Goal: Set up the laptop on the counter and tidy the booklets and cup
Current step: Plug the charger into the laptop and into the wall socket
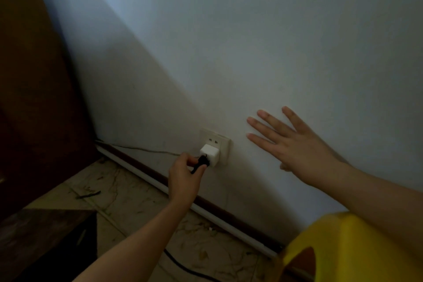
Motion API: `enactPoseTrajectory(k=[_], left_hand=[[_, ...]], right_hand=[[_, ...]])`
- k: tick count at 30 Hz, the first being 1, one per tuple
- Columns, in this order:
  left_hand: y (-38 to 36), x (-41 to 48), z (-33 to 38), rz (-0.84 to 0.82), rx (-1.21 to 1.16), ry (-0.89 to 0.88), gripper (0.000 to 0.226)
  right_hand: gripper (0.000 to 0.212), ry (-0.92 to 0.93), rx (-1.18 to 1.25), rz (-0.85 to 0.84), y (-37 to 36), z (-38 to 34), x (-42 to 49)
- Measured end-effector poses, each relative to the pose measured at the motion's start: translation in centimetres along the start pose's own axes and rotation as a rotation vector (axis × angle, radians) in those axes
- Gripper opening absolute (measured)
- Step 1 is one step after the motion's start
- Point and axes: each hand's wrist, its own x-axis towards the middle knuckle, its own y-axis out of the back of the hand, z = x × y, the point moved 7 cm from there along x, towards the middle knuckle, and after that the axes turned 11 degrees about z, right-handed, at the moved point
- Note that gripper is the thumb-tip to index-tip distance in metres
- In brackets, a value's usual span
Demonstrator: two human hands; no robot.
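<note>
The left hand [183, 178] is low by the wall [274, 41], its grip closed w/ thumb and fingers pinching a black plug [202, 160]. The plug is at the front face of a white adapter block [209, 154], which sits in the lower part of a cream wall socket [219, 145]. If the plug is fully in or only touching, I cannot tell, the light is too dim. The two upper slots of the socket are free.

A black cable [183, 265] lies on the tiled floor [128, 197] under the left forearm, near the bottom edge of the view. A thin pale wire [142, 149] runs along the foot of the wall to the left of the socket, above the skirting strip [146, 175].

The right hand [290, 144] is right of the socket, apart from it, grip fully open, fingers spread and flat, holding nothing; it seems to lie on the wall.

Dark wooden furniture [34, 98] stands at the left, another dark piece [45, 242] at the bottom-left corner, and a yellow plastic stool [343, 247] at the bottom right, close to the wall
</note>
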Motion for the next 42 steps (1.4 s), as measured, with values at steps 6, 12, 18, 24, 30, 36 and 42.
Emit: enactPoseTrajectory(k=[6, 12, 18, 24, 30, 36, 42], left_hand=[[0.0, 0.0, 0.0, 0.018, 0.023, -0.069, 0.017], [-0.4, 0.0, -0.3, 0.065, 0.008, -0.070, 0.019], [-0.9, 0.1, 0.0, 0.076, 0.033, -0.033, 0.022], [-0.1, -0.4, 0.8, -0.105, 0.193, 0.025, 0.022], [6.0, -1.4, 8.2, -0.175, 0.311, -0.248, 0.055], [14.1, 0.9, 24.5, -0.181, 0.377, -0.706, 0.068], [20.7, 3.5, 37.7, -0.229, 0.382, -0.722, 0.088]], right_hand=[[0.096, 0.006, 0.013, 0.015, -0.3, 0.0, 0.1], [0.100, -0.012, 0.022, 0.015, -0.8, -0.2, 0.5], [0.096, -0.014, 0.060, 0.027, -0.5, -0.6, 0.5], [0.095, -0.038, 0.064, 0.002, 0.2, -0.7, 0.2], [0.096, -0.068, 0.353, -0.144, 3.0, -1.7, -1.3], [0.095, -0.157, 0.607, -0.028, 13.1, 4.7, -2.0], [0.088, -0.441, 0.728, 0.126, 24.7, 14.7, -2.6]])
